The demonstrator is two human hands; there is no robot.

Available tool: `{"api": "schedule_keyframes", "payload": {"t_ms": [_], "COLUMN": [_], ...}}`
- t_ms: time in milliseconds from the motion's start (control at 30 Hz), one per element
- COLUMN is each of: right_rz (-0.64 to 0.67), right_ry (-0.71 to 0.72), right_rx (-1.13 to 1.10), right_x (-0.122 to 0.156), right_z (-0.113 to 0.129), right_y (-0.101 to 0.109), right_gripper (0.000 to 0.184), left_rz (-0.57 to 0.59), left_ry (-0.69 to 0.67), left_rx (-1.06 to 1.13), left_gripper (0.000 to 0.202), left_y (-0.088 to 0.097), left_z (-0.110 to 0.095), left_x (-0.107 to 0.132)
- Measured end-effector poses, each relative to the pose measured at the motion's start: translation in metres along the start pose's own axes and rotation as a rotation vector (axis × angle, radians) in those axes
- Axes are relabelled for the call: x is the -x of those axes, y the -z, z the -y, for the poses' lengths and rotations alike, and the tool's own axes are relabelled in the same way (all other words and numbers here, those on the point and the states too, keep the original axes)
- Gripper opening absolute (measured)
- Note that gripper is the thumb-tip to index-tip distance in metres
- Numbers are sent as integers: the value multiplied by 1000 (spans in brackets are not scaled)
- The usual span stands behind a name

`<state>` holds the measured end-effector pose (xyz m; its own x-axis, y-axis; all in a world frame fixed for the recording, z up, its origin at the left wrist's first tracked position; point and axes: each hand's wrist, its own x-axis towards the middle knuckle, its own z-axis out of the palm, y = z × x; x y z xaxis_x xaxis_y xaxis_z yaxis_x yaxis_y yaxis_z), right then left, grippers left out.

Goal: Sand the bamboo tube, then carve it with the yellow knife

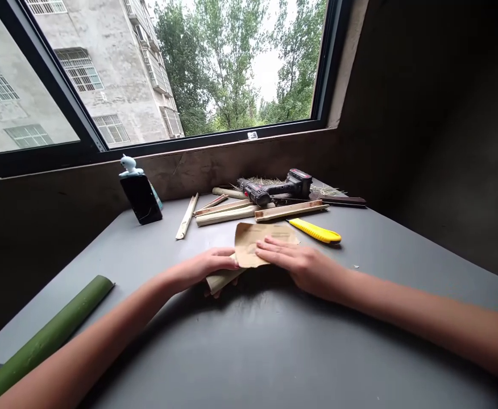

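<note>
A pale bamboo strip (pixel 220 280) lies on the grey table (pixel 274 352), and my left hand (pixel 208 266) is closed around its near end. A brown sheet of sandpaper (pixel 253 241) covers the strip's far part. My right hand (pixel 294 261) lies on the sheet with its fingers stretched flat, pressing it down. Both forearms reach in from the bottom edge of the view.
Behind the hands lie several split bamboo strips (pixel 232 213), a cordless drill (pixel 274 188), a dark-handled knife (pixel 338 200) and a yellow utility knife (pixel 316 231). A phone (pixel 141 199) leans against the wall at the left. A green bamboo half-stem (pixel 48 338) lies at the near left.
</note>
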<state>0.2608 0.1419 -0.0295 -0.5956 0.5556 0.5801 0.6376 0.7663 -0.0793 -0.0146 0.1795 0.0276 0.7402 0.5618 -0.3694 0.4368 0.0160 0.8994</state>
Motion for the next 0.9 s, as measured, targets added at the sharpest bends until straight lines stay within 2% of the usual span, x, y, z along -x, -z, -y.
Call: {"api": "schedule_keyframes", "payload": {"t_ms": [167,333,500,667,833,900], "right_rz": [-49,20,-35,19,-47,-28], "right_ry": [-93,26,-87,21,-87,-57], "right_rx": [18,-35,-11,-53,-22,-30], "right_x": [0,0,1,0,0,0], "right_z": [-7,-4,-12,-8,-14,-15], "right_y": [0,-1,0,0,2,2], "right_gripper": [59,57,58,58,58,59], "left_rz": [12,13,8,16,12,22], "left_ry": [0,5,14,21,13,8], "left_rx": [3,13,9,9,-1,0], "left_gripper": [33,32,36,36,37,36], "left_y": [0,2,2,2,3,3], "left_z": [-1,1,2,0,1,1], "left_x": [1,-1,-1,-1,-1,-1]}}
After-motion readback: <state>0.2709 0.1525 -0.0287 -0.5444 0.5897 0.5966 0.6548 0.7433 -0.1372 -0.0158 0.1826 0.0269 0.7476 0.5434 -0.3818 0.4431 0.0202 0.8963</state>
